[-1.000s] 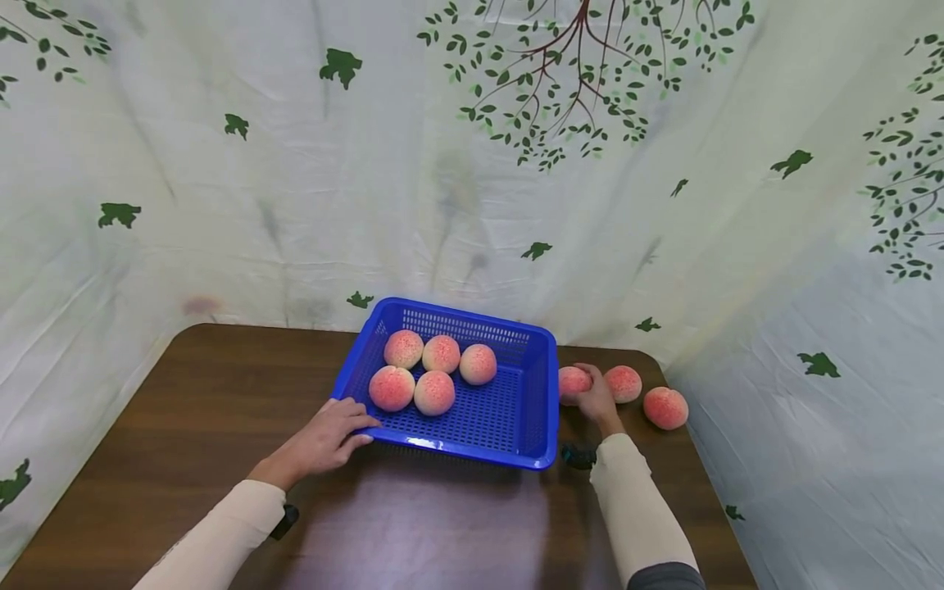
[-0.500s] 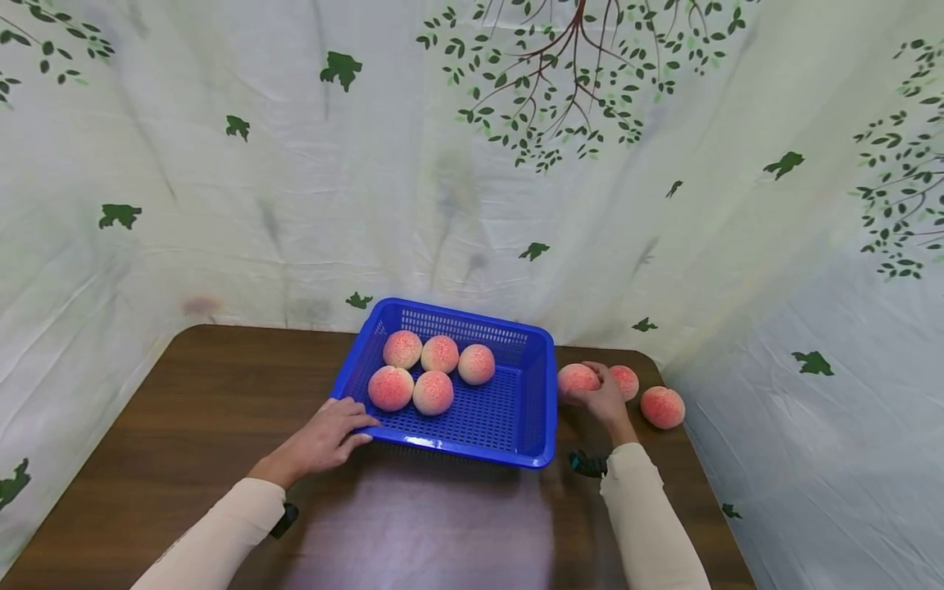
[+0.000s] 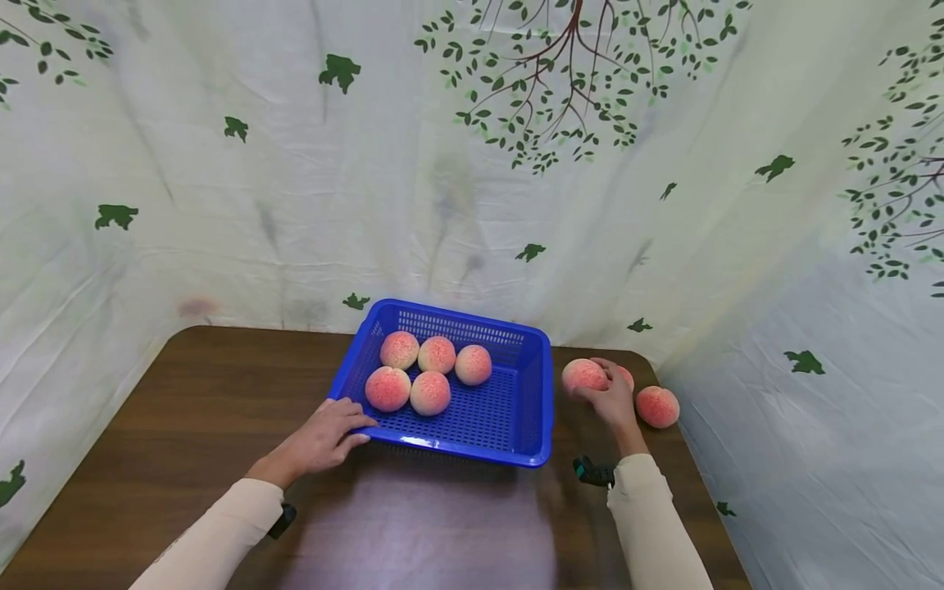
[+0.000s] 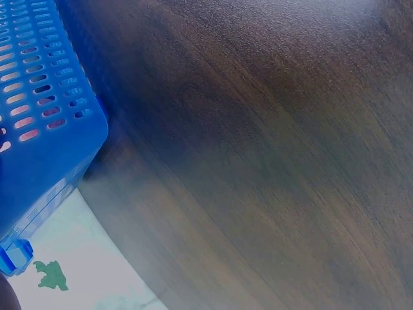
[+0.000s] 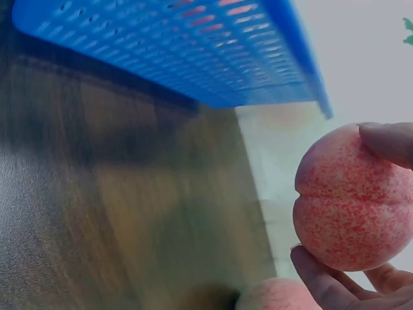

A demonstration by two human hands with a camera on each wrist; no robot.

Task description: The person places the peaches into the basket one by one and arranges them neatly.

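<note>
A person's right hand (image 3: 610, 399) grasped a peach (image 3: 585, 374) with thumb and fingertips; this peach was to the right of the blue basket (image 3: 472, 451), a little apart from its wall, and the right wrist view showed the fruit's crease facing the basket's side; the left hand (image 3: 328, 434) had its grip on the basket's near left corner, fingers over the rim and thumb outside it; five more peaches (image 3: 430, 393) were clustered in the basket's left and middle part, three in the far row and two in the near one; a second loose peach (image 3: 628, 377) showed partly behind the right hand, and a third loose peach (image 3: 658, 406) lay farther right, near the edge of the brown tabletop (image 3: 236, 410); behind hung a pale curtain (image 3: 295, 164) printed with green leaves and branches; both arms wore cream sleeves (image 3: 243, 504).
</note>
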